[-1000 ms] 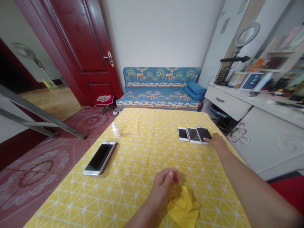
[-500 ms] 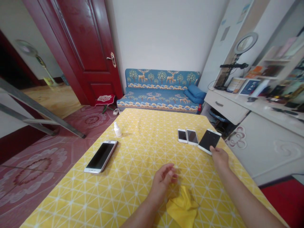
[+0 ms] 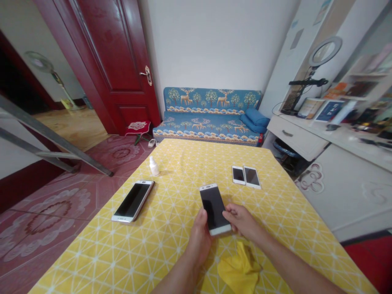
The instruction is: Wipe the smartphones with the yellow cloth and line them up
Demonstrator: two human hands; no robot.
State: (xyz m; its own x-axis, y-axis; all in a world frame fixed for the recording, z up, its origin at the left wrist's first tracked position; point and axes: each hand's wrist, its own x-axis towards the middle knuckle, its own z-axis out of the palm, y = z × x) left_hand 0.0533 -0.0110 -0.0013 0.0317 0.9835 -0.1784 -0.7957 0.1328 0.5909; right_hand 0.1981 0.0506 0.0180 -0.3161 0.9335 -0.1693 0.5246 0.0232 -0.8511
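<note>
A white smartphone (image 3: 213, 207) with a dark screen is held above the middle of the table between both hands. My left hand (image 3: 199, 234) grips its left edge, thumb along the side and the other fingers hidden beneath. On the opposite edge, my right hand (image 3: 241, 220) pinches the phone near its lower right corner. Just below the hands lies a crumpled yellow cloth (image 3: 239, 269), touched by neither. Two smaller white phones, one (image 3: 238, 174) beside the other (image 3: 252, 177), rest side by side at the right. A larger white phone (image 3: 134, 201) lies at the left.
A small white spray bottle (image 3: 154, 166) stands upright near the left edge of the yellow patterned tablecloth (image 3: 171, 245). Beyond the table is a blue sofa (image 3: 208, 118). A white cabinet (image 3: 346, 171) is at the right, and a metal ladder (image 3: 58, 153) at the left.
The phone has moved from the table's right side to the middle, carried by my right hand. My left hand, empty before, has closed on its left edge.
</note>
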